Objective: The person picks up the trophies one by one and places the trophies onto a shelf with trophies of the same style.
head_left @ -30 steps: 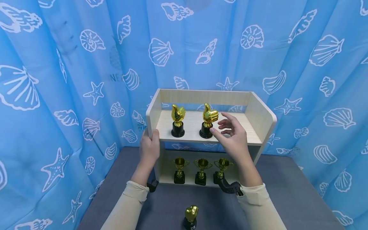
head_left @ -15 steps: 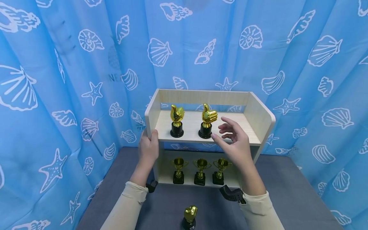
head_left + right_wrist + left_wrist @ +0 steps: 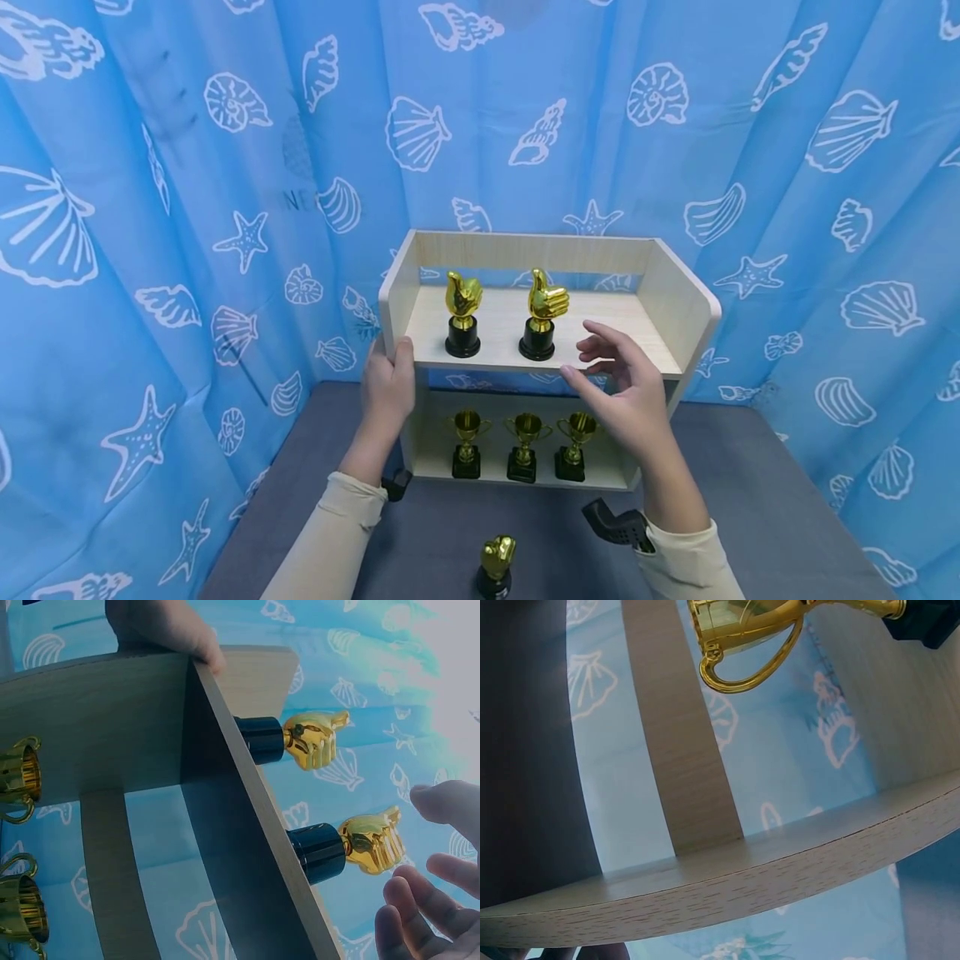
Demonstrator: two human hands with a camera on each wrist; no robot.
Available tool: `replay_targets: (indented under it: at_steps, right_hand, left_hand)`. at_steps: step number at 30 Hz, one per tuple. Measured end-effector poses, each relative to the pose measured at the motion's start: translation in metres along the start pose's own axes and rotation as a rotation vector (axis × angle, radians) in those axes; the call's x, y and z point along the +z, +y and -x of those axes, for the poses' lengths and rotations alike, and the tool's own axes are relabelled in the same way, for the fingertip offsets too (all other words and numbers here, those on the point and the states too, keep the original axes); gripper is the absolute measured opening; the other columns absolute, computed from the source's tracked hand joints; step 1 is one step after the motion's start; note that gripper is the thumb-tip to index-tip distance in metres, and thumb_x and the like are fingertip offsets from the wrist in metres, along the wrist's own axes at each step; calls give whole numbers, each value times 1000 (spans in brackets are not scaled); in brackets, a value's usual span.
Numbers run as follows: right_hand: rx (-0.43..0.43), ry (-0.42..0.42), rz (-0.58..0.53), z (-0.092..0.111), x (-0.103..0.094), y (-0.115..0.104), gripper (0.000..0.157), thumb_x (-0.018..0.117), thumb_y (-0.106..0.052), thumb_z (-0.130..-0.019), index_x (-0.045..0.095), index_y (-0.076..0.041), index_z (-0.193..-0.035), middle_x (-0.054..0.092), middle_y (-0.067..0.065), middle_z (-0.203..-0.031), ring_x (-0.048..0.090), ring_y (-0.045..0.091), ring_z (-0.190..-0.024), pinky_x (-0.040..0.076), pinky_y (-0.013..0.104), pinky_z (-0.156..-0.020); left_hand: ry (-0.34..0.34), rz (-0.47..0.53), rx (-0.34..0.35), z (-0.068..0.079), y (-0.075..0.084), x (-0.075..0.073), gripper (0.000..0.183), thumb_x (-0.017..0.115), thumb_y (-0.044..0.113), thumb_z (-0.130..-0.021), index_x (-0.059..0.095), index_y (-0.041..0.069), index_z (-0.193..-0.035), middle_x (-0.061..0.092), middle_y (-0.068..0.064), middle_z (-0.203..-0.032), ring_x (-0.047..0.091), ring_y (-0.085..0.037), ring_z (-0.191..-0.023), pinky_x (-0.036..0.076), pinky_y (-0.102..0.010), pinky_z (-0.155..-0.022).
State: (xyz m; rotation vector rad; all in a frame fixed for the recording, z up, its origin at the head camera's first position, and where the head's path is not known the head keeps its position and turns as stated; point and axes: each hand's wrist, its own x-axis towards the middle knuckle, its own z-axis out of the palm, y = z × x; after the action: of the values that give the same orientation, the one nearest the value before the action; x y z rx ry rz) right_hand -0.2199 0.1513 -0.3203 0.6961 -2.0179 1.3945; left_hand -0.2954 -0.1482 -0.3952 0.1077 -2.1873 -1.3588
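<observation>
My left hand (image 3: pixel 387 383) grips the left side panel of a pale wooden two-tier shelf (image 3: pixel 600 317), its thumb on the panel's front edge. My right hand (image 3: pixel 626 387) is held before the shelf's right half, fingers loosely bent and holding nothing. Left of it stands a gold thumbs-up trophy (image 3: pixel 545 312) on a black base, apart from the fingers. A second thumbs-up trophy (image 3: pixel 462 312) stands upright on the same top tier, nearer my left hand. In the right wrist view, the nearer thumbs-up trophy (image 3: pixel 367 844) stands just beyond my right fingertips.
Three gold cup trophies (image 3: pixel 527 433) stand in a row on the lower tier. Another gold trophy (image 3: pixel 497 558) with a black base is on the grey table (image 3: pixel 420 533) in front of the shelf. A blue shell-patterned curtain (image 3: pixel 480 100) hangs behind and at both sides.
My right hand has drawn away from the right-hand thumbs-up trophy, moving right and toward me. The left hand keeps its grip on the shelf, and the trophies stay put.
</observation>
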Motion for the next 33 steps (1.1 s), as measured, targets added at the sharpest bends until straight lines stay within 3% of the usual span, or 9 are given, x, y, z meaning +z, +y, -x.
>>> replay_targets:
  at_steps: [6, 13, 21, 28, 33]
  right_hand:
    - [29, -26, 2, 9, -1, 0, 57, 74, 7, -80, 54, 0, -134, 62, 22, -108, 60, 32, -100, 52, 23, -84]
    - [39, -87, 4, 21, -1, -3, 54, 74, 6, -80, 59, -4, -131, 64, 16, -110, 61, 25, -102, 53, 24, -85]
    - [11, -294, 16, 36, 0, 23, 56, 76, -2, -83, 58, -16, -134, 62, -2, -116, 60, 12, -104, 52, 21, -86]
    - [-44, -388, -15, 49, 3, 31, 53, 77, -8, -84, 59, -19, -132, 63, -3, -120, 60, 10, -103, 52, 25, -84]
    - [0, -467, -29, 57, 7, 33, 52, 76, -15, -85, 58, -23, -133, 61, -5, -125, 60, 10, -107, 52, 25, -88]
  left_hand:
    - [6, -12, 16, 0, 0, 0, 58, 37, 58, -98, 51, 15, -134, 60, -9, -122, 60, -28, -98, 48, -51, -83]
    - [5, -19, 8, 1, 0, 1, 57, 37, 58, -98, 52, 15, -133, 60, -9, -121, 60, -28, -100, 49, -52, -85]
    - [13, -20, 11, -1, 2, 0, 57, 38, 58, -98, 53, 14, -132, 60, -9, -119, 60, -29, -99, 48, -52, -85]
    - [-7, -19, 15, -1, 2, 1, 58, 37, 58, -98, 52, 15, -134, 59, -9, -122, 59, -29, -108, 48, -54, -91]
    - [7, -23, 14, 0, 1, -1, 57, 37, 58, -99, 52, 16, -135, 59, -9, -121, 60, -29, -105, 48, -53, -88]
